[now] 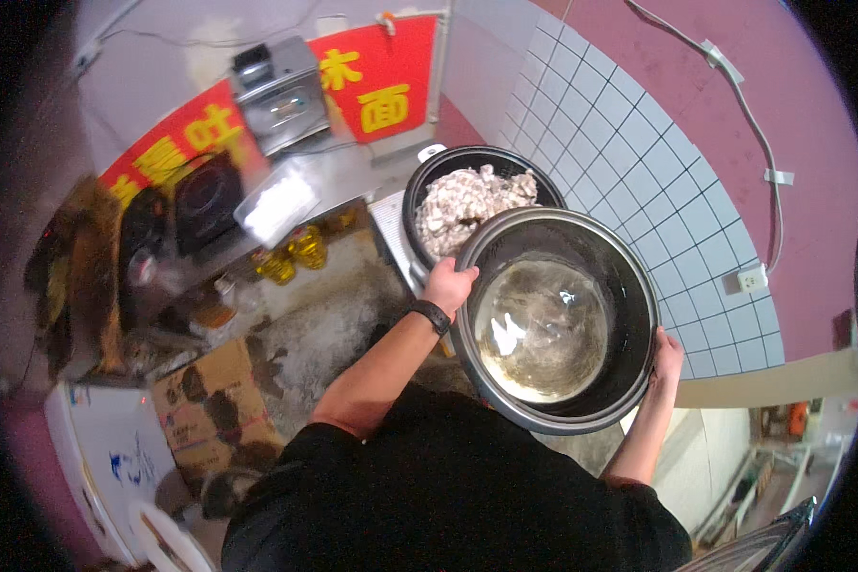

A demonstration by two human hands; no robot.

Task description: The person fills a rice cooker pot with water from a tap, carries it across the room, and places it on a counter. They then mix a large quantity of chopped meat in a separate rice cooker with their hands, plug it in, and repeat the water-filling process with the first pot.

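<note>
Between my two hands is a large round metal pot point(633, 314) with a dark inside, its mouth facing up. A clear, pale yellowish liquid point(543, 329) lies in its bottom and catches the light. My left hand point(449, 289) grips the rim on the left, thumb over the edge. On the right side, my right hand point(665, 357) holds the pot's outer wall. Just beyond it stands a second black pot point(418, 182) with a pale handle, heaped with pale, chunky pieces of food point(472, 196). The held pot hides part of that second pot.
A metal counter at left bears an induction cooker point(207, 193), a white plastic tub point(279, 204) and a steel appliance point(282, 104). Below are yellow oil bottles point(307, 247). Flattened cardboard point(214, 407) lies on the floor near a white chest point(114, 457). A tiled wall point(615, 136) rises at right.
</note>
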